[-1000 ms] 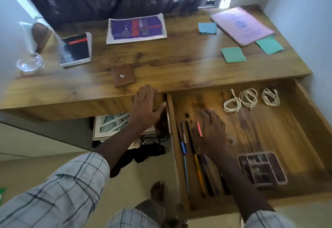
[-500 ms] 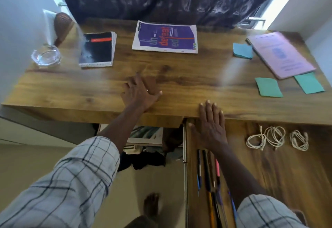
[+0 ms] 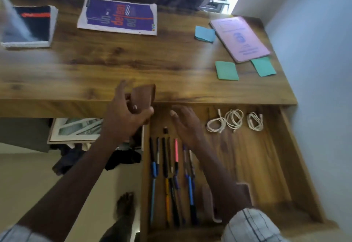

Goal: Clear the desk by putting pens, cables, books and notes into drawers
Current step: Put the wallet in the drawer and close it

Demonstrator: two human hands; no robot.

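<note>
The left hand [image 3: 125, 116] grips a brown leather wallet [image 3: 142, 99] at the desk [image 3: 133, 66] edge; the right hand [image 3: 187, 125] hovers spread and empty above the pens [image 3: 171, 175] in the open drawer [image 3: 266, 165].

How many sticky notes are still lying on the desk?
3. A blue note lies against the pink booklet's left edge, a green note sits in front of the booklet, and another green note is at its near right corner. More may hide under the booklet.

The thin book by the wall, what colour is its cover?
Pink book, with a blue emblem, seen in the head view.
</note>
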